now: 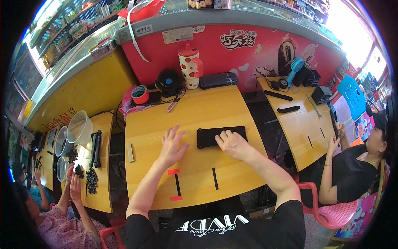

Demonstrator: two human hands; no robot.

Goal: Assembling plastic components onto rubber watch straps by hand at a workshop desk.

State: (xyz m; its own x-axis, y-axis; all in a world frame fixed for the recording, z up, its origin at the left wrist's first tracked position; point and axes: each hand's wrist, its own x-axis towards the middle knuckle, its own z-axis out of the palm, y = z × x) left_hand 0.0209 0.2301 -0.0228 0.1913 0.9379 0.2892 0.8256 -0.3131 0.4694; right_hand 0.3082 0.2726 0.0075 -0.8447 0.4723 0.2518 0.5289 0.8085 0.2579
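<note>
A flat black rectangular piece (206, 138), soft and fabric-like, lies on the wooden table in front of me. My right hand (233, 144) is on top of it, fingers curled down against its near middle; the fingertips are partly hidden. To the left of the piece, my left hand (171, 145) hovers near the tabletop with fingers apart and nothing in it. Closer to me, two dark strips mark the table; the left strip (178, 184) has red tape at both ends, and the right strip (215, 178) has none.
At the table's far edge stand a red-dotted tumbler (190, 68), a black fan (169, 81), a tape roll (140, 95) and a dark case (218, 80). A small pale block (130, 152) lies left. Co-workers sit at side tables; clear tubs (80, 128) stand on the left one.
</note>
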